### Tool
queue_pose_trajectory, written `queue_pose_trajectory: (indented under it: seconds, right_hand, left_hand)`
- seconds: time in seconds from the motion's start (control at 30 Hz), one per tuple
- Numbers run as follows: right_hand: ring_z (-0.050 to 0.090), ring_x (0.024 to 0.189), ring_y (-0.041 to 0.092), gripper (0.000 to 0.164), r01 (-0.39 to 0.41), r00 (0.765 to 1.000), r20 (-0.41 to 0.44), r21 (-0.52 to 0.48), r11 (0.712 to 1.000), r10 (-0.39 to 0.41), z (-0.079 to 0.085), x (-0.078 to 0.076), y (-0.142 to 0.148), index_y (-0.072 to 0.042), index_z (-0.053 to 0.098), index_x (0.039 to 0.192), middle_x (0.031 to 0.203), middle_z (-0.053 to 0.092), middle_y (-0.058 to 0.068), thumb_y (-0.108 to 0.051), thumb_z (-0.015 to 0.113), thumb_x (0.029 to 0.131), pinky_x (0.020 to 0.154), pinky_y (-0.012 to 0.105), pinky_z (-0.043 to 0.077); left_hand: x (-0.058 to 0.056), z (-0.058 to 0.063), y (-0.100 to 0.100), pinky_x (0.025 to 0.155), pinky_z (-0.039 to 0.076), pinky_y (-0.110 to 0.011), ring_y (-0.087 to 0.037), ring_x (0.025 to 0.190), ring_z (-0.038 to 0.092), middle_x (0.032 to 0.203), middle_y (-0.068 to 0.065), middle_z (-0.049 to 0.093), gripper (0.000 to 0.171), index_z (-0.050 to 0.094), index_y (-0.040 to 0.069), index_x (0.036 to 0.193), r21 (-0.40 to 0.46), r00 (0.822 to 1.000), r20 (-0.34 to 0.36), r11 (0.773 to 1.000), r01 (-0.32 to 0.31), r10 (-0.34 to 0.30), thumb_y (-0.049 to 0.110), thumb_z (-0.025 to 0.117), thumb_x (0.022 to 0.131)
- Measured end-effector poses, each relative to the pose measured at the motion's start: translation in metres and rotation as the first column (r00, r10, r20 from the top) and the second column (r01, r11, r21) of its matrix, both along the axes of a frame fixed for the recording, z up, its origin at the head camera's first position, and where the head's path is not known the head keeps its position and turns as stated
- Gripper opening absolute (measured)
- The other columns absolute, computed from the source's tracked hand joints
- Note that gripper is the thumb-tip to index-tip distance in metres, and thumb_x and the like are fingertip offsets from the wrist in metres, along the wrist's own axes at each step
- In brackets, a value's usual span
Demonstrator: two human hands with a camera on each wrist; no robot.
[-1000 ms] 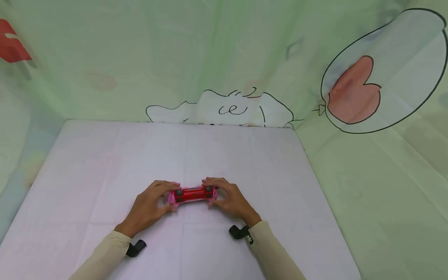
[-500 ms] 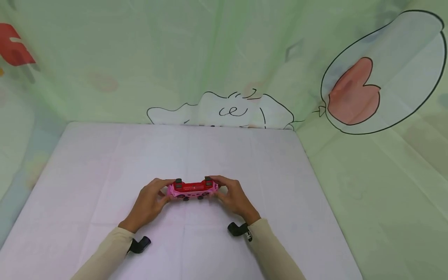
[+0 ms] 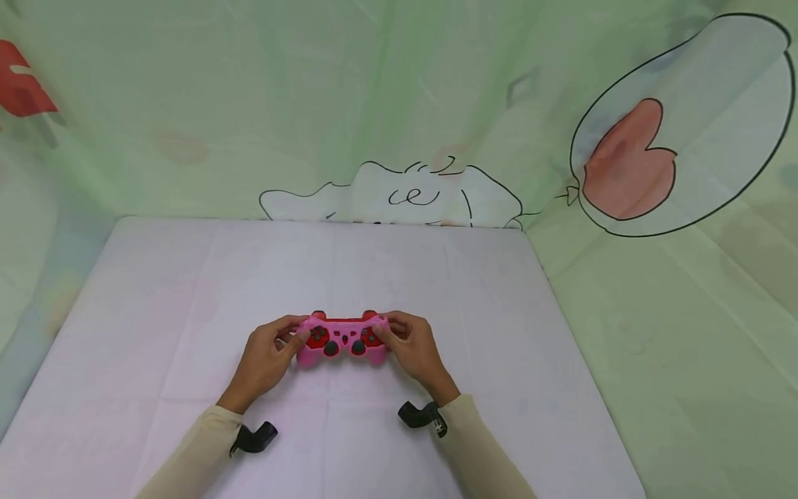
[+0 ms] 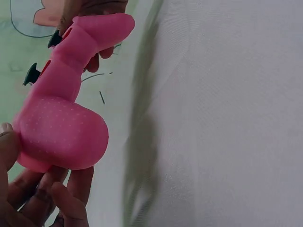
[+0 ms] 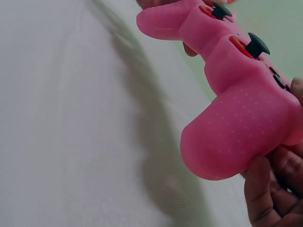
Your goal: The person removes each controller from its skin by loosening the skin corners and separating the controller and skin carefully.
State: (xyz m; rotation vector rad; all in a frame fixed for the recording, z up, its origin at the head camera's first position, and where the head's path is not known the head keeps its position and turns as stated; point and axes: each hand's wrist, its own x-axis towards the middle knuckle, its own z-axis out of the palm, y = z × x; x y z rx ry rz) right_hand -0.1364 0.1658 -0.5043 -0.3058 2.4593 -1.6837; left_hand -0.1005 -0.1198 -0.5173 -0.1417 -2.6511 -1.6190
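Observation:
A red game controller (image 3: 345, 338) in a pink, dotted sleeve is held up above the table, its two dark thumbsticks and button face turned toward the head camera. My left hand (image 3: 262, 357) pinches its left end, thumb on the front and fingers behind. At the other end, my right hand (image 3: 418, 346) grips it in the same way. In the left wrist view the controller's pink grip (image 4: 61, 132) sits between thumb and fingers. The right wrist view has the other pink grip (image 5: 236, 127) above curled fingers (image 5: 260, 189).
A white cloth-covered table (image 3: 249, 270) lies beneath the hands. Green printed curtains (image 3: 280, 90) stand behind it and at both sides, with a heart balloon drawing (image 3: 630, 159) at right. Black camera mounts (image 3: 255, 438) sit on both wrists.
The controller has tipped in both hands: first its red top edge with the shoulder buttons faced the head camera, and now the button face does. Both hands have kept their hold.

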Motion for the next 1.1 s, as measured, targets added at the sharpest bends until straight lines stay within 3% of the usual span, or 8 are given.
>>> queue_pose_trajectory:
  seconds: [0.2,0.27,0.4,0.57,0.63,0.73,0.87,1.1]
  right_hand:
    - [0.059,0.062,0.011,0.023,0.100,0.989,0.099,0.074,0.992,-0.107,-0.010,0.000,-0.005,-0.010,0.081,0.105,0.082,0.077,0.004,-0.032,0.078,0.099,0.056,0.021,0.048]
    - [0.058,0.060,0.011,0.024,0.113,0.985,0.114,0.110,0.988,-0.125,-0.014,-0.001,-0.006,-0.010,0.082,0.103,0.081,0.077,0.004,-0.033,0.078,0.098,0.055,0.022,0.047]
    - [0.060,0.072,0.011,0.027,0.127,0.983,0.103,0.203,0.971,-0.150,-0.019,-0.004,-0.009,-0.013,0.083,0.105,0.086,0.076,0.003,-0.039,0.078,0.097,0.063,0.024,0.048]
    - [0.065,0.092,0.017,0.032,0.061,0.993,0.083,0.220,0.974,-0.081,-0.018,-0.009,-0.008,-0.019,0.079,0.126,0.107,0.077,0.002,-0.040,0.073,0.101,0.070,0.027,0.054]
    - [0.065,0.099,0.018,0.034,0.005,0.995,0.101,0.196,0.981,-0.025,-0.017,-0.009,-0.006,-0.021,0.074,0.134,0.117,0.076,0.002,-0.035,0.070,0.104,0.072,0.026,0.055]
    - [0.065,0.103,0.019,0.036,-0.057,0.991,0.132,0.148,0.987,0.038,-0.015,-0.008,0.000,-0.020,0.071,0.140,0.124,0.074,0.003,-0.023,0.070,0.104,0.073,0.025,0.055]
    - [0.068,0.097,0.018,0.040,-0.050,0.992,0.119,0.102,0.993,0.038,-0.017,-0.006,0.006,-0.019,0.073,0.137,0.121,0.075,0.007,-0.012,0.078,0.097,0.072,0.024,0.056]
    - [0.067,0.084,0.017,0.032,0.044,0.998,0.044,0.113,0.993,-0.049,-0.022,-0.006,0.006,-0.019,0.078,0.120,0.100,0.076,0.006,-0.013,0.086,0.090,0.066,0.021,0.052]
  left_hand:
    - [-0.001,-0.009,0.002,0.055,0.040,-0.024,-0.010,0.061,0.049,0.076,-0.003,0.063,0.033,0.077,0.014,0.123,-0.005,0.995,0.080,0.998,-0.056,0.057,0.040,0.070,0.104]
    - [-0.001,-0.013,0.003,0.053,0.037,-0.025,-0.010,0.057,0.047,0.068,-0.001,0.055,0.033,0.077,0.015,0.123,-0.021,0.990,0.120,0.998,-0.066,0.068,0.041,0.070,0.104]
    - [0.000,-0.017,0.003,0.050,0.035,-0.025,-0.014,0.054,0.048,0.062,-0.002,0.052,0.031,0.076,0.018,0.126,-0.040,0.982,0.165,0.995,-0.087,0.092,0.038,0.070,0.104]
    - [-0.003,-0.017,0.002,0.064,0.046,-0.024,-0.016,0.079,0.059,0.091,-0.005,0.072,0.035,0.073,0.021,0.135,-0.079,0.992,0.111,0.995,-0.057,0.066,0.036,0.069,0.105]
    - [-0.004,-0.017,0.000,0.073,0.051,-0.025,-0.017,0.089,0.062,0.108,-0.006,0.074,0.039,0.070,0.021,0.140,-0.080,0.995,0.095,0.997,-0.022,0.030,0.032,0.073,0.102]
    - [-0.004,-0.017,-0.003,0.077,0.054,-0.024,-0.018,0.089,0.064,0.118,-0.009,0.073,0.048,0.068,0.020,0.142,-0.062,0.994,0.105,0.998,0.013,-0.007,0.025,0.080,0.097]
    - [-0.005,-0.019,-0.004,0.075,0.055,-0.022,-0.015,0.081,0.065,0.116,-0.009,0.074,0.049,0.071,0.018,0.136,-0.033,0.994,0.104,0.999,-0.006,0.009,0.021,0.087,0.090]
    - [-0.008,-0.021,-0.005,0.071,0.053,-0.022,-0.016,0.078,0.063,0.103,-0.004,0.074,0.040,0.073,0.020,0.122,-0.004,0.997,0.071,1.000,-0.026,0.026,0.023,0.091,0.086]
